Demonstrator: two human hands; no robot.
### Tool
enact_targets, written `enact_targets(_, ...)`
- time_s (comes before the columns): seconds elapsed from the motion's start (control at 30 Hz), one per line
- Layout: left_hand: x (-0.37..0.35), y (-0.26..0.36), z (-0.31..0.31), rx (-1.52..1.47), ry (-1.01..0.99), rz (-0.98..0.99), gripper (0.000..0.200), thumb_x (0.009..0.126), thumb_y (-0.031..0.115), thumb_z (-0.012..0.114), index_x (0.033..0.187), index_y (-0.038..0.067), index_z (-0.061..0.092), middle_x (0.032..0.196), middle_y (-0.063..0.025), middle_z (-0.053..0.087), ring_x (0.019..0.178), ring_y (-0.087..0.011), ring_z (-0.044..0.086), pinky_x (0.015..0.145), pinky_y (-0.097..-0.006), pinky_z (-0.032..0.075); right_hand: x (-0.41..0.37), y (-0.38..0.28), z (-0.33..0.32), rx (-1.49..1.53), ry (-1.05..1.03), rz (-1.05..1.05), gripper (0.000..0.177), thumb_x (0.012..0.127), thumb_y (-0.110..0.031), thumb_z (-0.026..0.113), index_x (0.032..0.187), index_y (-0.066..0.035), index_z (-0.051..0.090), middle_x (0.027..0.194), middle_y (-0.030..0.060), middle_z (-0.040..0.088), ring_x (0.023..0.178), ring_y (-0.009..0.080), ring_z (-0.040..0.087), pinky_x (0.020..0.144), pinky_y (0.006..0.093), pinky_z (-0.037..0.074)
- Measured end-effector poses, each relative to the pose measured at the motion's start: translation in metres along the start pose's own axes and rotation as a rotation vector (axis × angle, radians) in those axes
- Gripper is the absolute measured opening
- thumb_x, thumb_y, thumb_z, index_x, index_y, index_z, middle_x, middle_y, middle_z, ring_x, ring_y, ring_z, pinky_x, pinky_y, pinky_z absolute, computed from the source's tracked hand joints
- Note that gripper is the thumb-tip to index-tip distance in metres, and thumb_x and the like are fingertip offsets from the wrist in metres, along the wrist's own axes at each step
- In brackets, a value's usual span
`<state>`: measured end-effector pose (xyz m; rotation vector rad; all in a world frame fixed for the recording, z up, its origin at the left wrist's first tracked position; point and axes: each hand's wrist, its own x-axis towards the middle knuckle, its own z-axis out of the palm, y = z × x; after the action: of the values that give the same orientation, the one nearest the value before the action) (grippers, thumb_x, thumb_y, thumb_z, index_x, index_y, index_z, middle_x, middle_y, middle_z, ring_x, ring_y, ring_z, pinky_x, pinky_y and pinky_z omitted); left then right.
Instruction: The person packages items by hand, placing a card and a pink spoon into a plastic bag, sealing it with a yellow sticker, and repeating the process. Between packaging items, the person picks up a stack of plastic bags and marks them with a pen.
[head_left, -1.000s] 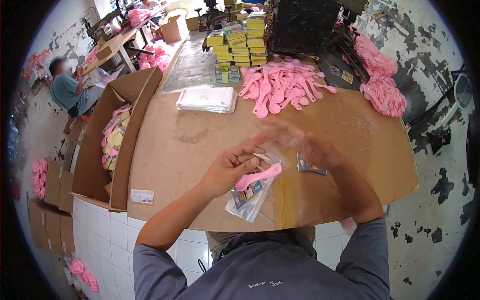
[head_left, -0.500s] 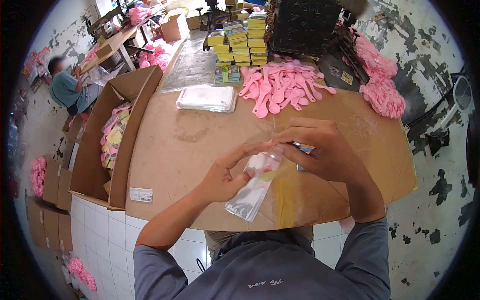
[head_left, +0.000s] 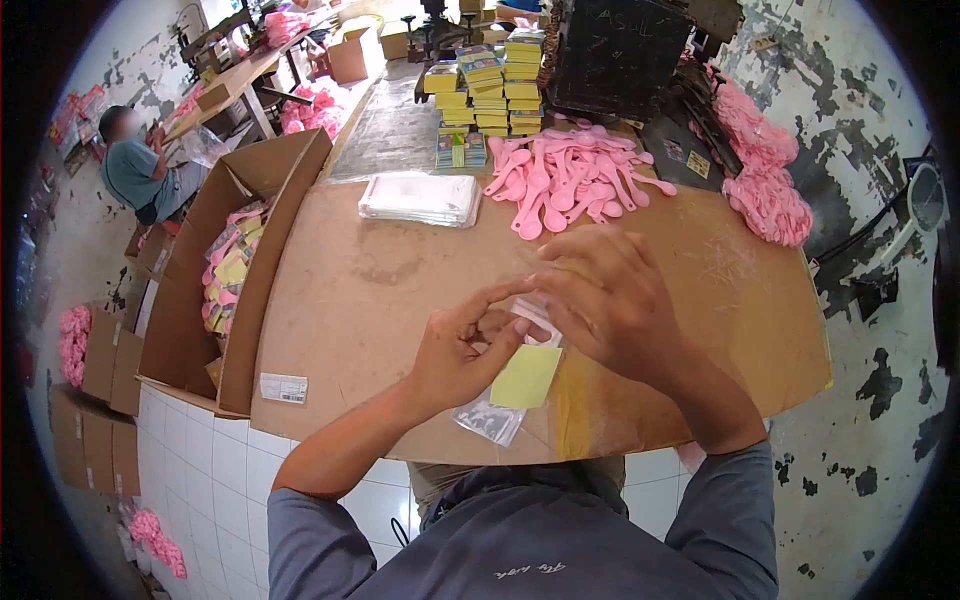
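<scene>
A clear plastic bag point(head_left: 492, 422) lies on the cardboard tabletop in front of me. My left hand point(head_left: 465, 345) is closed at its upper end, index finger stretched along the top and thumb bent inward. Just below that thumb, a pale yellow card point(head_left: 527, 378) overlaps the bag. From the other side my right hand point(head_left: 615, 300) reaches in with bent fingers, pinching at the bag's top edge, its index tip meeting the left index tip. The pinched edge is partly hidden by the fingers.
Beyond my hands are a stack of clear bags point(head_left: 418, 200), a pile of pink spoons point(head_left: 570, 180) and stacked yellow-edged cards point(head_left: 485, 90). A large open carton point(head_left: 285, 270) stands left, holding spoons and cards. A person point(head_left: 140, 170) sits at the far left.
The yellow card, blurred before, now shows clearly lower on the bag. My right hand has tilted, its fingers lifting somewhat apart; the blue printed piece beneath it no longer shows.
</scene>
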<state>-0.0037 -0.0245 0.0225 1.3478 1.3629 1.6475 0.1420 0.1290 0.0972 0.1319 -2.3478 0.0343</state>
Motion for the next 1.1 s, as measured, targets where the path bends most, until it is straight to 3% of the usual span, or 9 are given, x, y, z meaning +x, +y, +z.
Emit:
enact_targets(0.23,-0.003,0.002,0.001,0.348,-0.042,0.061,0.052,0.096,0.003,0.067,0.145,-0.005,0.048,0.092,-0.0141,0.078,0.083,-0.0133,0.074,0.07,-0.0277,0.059,-0.003,-0.001,0.016,-0.205,-0.118,-0.136,0.025,0.079,-0.019,0.071,0.097,-0.003,0.066,0.107,0.0078,0.061,0.107,0.0248,0.058,0.092,0.0386,0.044)
enact_targets(0.37,-0.003,-0.006,0.0,0.426,-0.082,0.122,0.058,0.095,0.005,0.066,0.149,0.001,0.046,0.091,-0.0136,0.078,0.073,-0.0154,0.075,0.069,-0.0297,0.06,0.0,0.014,0.02,-0.134,-0.159,-0.006,0.019,0.083,-0.018,0.067,0.094,-0.003,0.062,0.099,0.0087,0.059,0.1,0.0244,0.058,0.089,0.0384,0.044)
enact_targets(0.43,0.001,0.005,-0.004,0.369,-0.126,0.052,0.051,0.098,0.004,0.064,0.146,-0.003,0.048,0.095,-0.0158,0.078,0.086,-0.0168,0.075,0.076,-0.0289,0.059,-0.001,0.023,0.013,-0.162,-0.096,0.077,0.014,0.089,-0.016,0.065,0.092,-0.003,0.06,0.095,0.0083,0.058,0.096,0.0219,0.058,0.085,0.0375,0.045)
enact_targets(0.53,0.002,-0.003,-0.01,0.106,-0.088,-0.055,0.046,0.101,0.004,0.062,0.144,-0.005,0.05,0.101,-0.0172,0.077,0.096,-0.0186,0.075,0.084,-0.0296,0.058,-0.006,0.037,-0.044,0.592,-0.405,0.554,0.014,0.096,-0.015,0.061,0.092,-0.002,0.059,0.086,0.0079,0.058,0.082,0.0161,0.061,0.071,0.0342,0.048)
enact_targets(0.6,0.0,-0.008,-0.01,-0.057,-0.038,-0.106,0.044,0.102,0.004,0.06,0.144,-0.003,0.05,0.105,-0.016,0.077,0.099,-0.0178,0.074,0.087,-0.0292,0.058,-0.047,0.063,-0.069,1.382,-0.452,0.511,0.017,0.1,-0.014,0.059,0.091,0.0,0.057,0.076,0.0054,0.056,0.067,0.0107,0.059,0.057,0.0305,0.046)
enact_targets(0.67,0.005,-0.006,-0.009,-0.144,0.007,-0.125,0.044,0.104,0.005,0.058,0.146,0.0,0.049,0.108,-0.0134,0.077,0.101,-0.0152,0.073,0.087,-0.0275,0.057,-0.096,0.107,-0.087,1.602,-0.284,0.478,0.012,0.098,-0.009,0.06,0.092,0.001,0.057,0.073,0.0066,0.057,0.059,0.0096,0.058,0.053,0.028,0.047)
enact_targets(0.83,0.007,-0.012,-0.01,-0.191,0.012,-0.126,0.04,0.105,0.006,0.057,0.144,-0.003,0.05,0.114,-0.0163,0.075,0.104,-0.0164,0.072,0.09,-0.0271,0.057,-0.18,0.205,-0.108,0.227,-0.165,1.031,0.022,0.095,0.002,0.055,0.116,0.002,0.064,0.083,0.0109,0.067,0.078,0.0236,0.068,0.072,0.0386,0.057)
enact_targets(1.03,0.01,-0.015,-0.006,-0.166,0.067,-0.168,0.038,0.105,0.008,0.058,0.14,-0.005,0.052,0.111,-0.0184,0.075,0.102,-0.0219,0.073,0.092,-0.034,0.058,-0.171,0.173,-0.1,-0.845,-0.196,0.639,0.039,0.089,0.0,0.064,0.128,-0.004,0.065,0.111,0.0139,0.071,0.101,0.0283,0.069,0.087,0.0364,0.053)
enact_targets(1.1,0.009,-0.019,-0.004,-0.177,0.062,-0.165,0.037,0.106,0.01,0.057,0.14,-0.005,0.053,0.112,-0.0174,0.075,0.103,-0.0195,0.072,0.091,-0.032,0.057,-0.143,0.152,-0.075,-0.115,-0.055,0.814,0.036,0.09,-0.007,0.069,0.127,-0.004,0.066,0.114,0.0115,0.071,0.1,0.0238,0.068,0.085,0.0345,0.053)
